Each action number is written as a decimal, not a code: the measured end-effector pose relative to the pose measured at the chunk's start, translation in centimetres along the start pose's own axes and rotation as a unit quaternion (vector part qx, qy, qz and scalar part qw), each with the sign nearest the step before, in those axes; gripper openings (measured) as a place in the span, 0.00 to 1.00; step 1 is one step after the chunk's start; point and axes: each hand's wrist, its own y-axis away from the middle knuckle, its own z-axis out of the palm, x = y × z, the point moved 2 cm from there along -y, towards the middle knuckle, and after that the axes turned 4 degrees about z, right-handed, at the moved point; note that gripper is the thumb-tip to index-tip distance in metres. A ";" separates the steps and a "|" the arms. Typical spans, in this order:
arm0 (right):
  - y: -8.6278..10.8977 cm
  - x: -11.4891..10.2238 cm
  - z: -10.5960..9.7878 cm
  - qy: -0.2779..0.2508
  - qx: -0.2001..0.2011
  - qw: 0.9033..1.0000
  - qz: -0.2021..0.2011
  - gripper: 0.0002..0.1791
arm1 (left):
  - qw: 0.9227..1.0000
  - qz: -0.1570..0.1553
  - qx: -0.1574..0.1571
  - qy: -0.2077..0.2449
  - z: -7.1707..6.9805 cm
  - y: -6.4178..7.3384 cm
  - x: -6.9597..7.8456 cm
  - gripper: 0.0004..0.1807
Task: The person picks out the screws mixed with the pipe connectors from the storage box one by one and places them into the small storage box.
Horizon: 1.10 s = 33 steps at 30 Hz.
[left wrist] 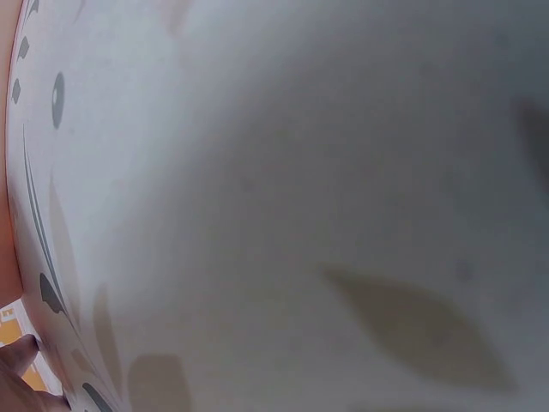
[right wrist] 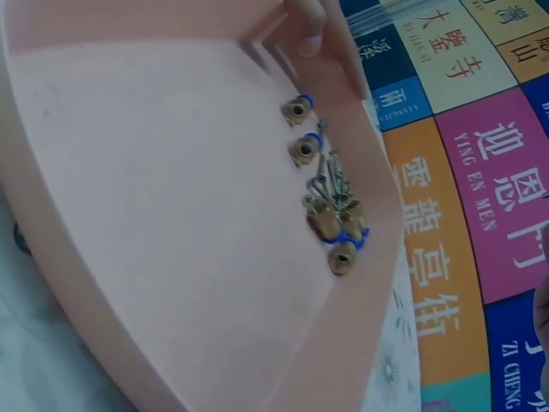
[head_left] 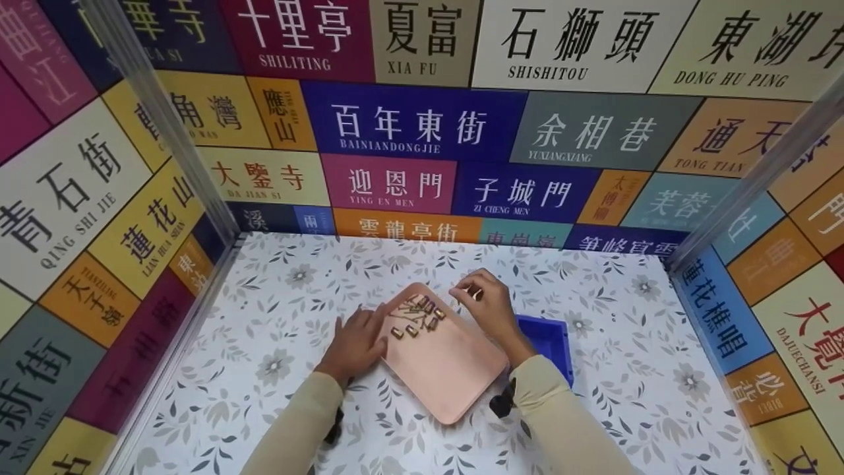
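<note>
A shallow pink tray lies at a slant on the table. Toward its far end sit several small brass-coloured fittings with blue rings, beside thin metal pieces, one a coil spring. My left hand holds the tray's left rim, its thumb over the edge. In the right wrist view a fingertip of the left hand shows inside the tray wall. Beyond the tray's right rim, my right hand is raised with curled fingers, thumb and forefinger close together; I cannot tell whether something small is between them.
A blue bin stands right of the tray, partly behind the right forearm. The table has a leaf-patterned cover. Panels with printed signs enclose the back and both sides. The left wrist view is mostly tabletop, close up.
</note>
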 end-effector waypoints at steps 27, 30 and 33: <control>5.6 3.2 -10.3 0.071 0.071 0.995 0.026 0.07 | 1.000 -0.005 0.001 -0.006 -0.3 0.0 0.2 0.40; 6.2 3.8 -11.1 0.084 0.065 0.994 0.038 0.05 | 1.000 -0.008 -0.002 -0.001 -0.2 0.0 0.3 0.40; 6.8 4.1 -11.6 0.087 0.060 0.993 0.046 0.05 | 1.000 -0.010 -0.008 0.003 -0.1 0.0 0.3 0.40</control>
